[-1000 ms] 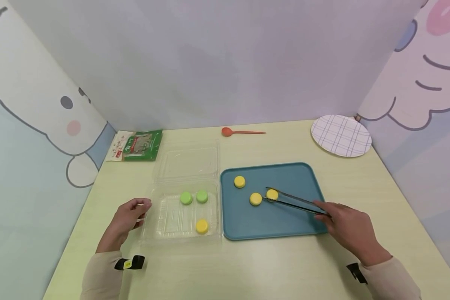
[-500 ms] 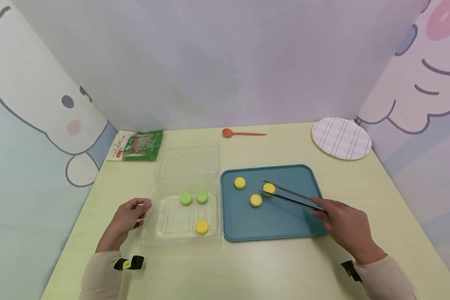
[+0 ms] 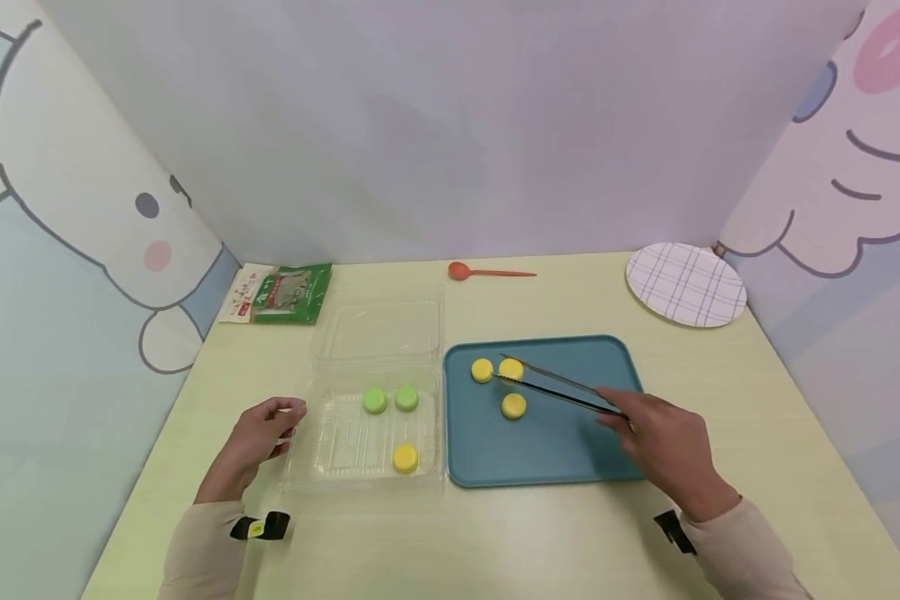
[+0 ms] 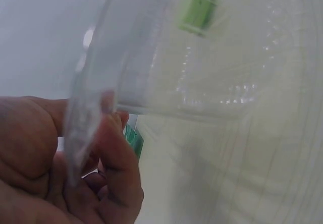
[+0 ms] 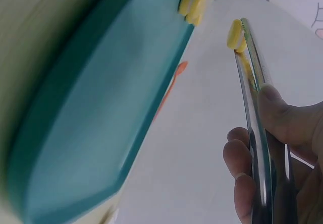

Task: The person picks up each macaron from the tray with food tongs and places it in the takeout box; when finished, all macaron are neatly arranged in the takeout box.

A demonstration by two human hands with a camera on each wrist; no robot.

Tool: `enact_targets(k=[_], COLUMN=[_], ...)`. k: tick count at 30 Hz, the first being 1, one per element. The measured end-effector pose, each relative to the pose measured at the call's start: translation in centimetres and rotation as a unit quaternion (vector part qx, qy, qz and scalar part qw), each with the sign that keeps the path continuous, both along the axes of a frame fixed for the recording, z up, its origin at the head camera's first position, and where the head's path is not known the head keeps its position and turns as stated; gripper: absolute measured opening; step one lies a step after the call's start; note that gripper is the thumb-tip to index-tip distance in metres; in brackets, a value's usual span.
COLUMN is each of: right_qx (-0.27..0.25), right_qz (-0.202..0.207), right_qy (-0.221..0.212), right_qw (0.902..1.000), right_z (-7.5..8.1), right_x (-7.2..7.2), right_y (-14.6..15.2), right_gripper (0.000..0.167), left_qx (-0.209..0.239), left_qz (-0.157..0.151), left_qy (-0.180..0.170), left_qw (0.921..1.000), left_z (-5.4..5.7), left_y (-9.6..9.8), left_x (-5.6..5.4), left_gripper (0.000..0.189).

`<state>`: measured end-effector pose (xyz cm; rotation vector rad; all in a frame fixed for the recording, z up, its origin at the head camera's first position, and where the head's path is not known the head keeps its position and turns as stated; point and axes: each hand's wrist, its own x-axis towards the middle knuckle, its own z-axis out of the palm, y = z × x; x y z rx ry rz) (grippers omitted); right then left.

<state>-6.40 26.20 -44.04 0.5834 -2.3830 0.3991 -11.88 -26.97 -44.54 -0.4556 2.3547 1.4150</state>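
- Right hand (image 3: pixel 663 442): fingers and thumb clamped on a pair of long metal tongs (image 5: pixel 258 158). Tong tips grip 1 round yellow macaron (image 3: pixel 511 369) with a pale filling, held raised over the tray's left half.
- Left hand (image 3: pixel 258 435): thumb and fingers pinch the left rim of a clear plastic hinged container (image 3: pixel 337 429). The 2 hands are well apart.
- Rectangular blue tray (image 3: pixel 547 454) with a low raised rim: its surface extends right and frontward from the tongs. Its left rim runs just beside the container; contact cannot be confirmed.
- Near the tong tips: 2 yellow macarons on the tray, 1 to the left (image 3: pixel 482 370), 1 in front (image 3: pixel 513 406).
- Container base: 2 round green macarons (image 3: pixel 375 400) side by side toward the rear, 1 yellow macaron (image 3: pixel 405 457) near the front right corner. The left part shows ribbed floor.
- Clear lid (image 3: pixel 378 329): folded back behind the base, lying on the pale wooden table (image 3: pixel 495 542).
- Rear of table: green and white packet (image 3: pixel 292 292) at left, red spoon (image 3: pixel 459 271) at centre, white checked plate (image 3: pixel 687 283) at right.
- Limits: plain pale wall (image 3: pixel 450 125) behind; cartoon-printed walls (image 3: pixel 82 333) on both sides.
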Motion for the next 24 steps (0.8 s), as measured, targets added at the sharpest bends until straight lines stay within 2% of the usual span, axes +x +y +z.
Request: enact_targets(k=[14,24], right_qx=[-0.006,-0.014], right_qz=[0.062,0.101], right_qy=[-0.025,-0.050], right_qw=[0.9978,0.9935], right_z=[1.2,1.2], right_x=[-1.2,-1.4], right_y=[-4.2,-5.8], right_gripper=[0.056,0.055], left_qx=[0.001,0.004], left_qz=[0.007,0.006], left_qy=[-0.003,-0.003], left_qw=[1.0000,1.0000], left_z=[0.2,0.2], left_y=[0.1,0.1], left_x=[-0.2,-0.1], left_gripper=[0.039,0.038])
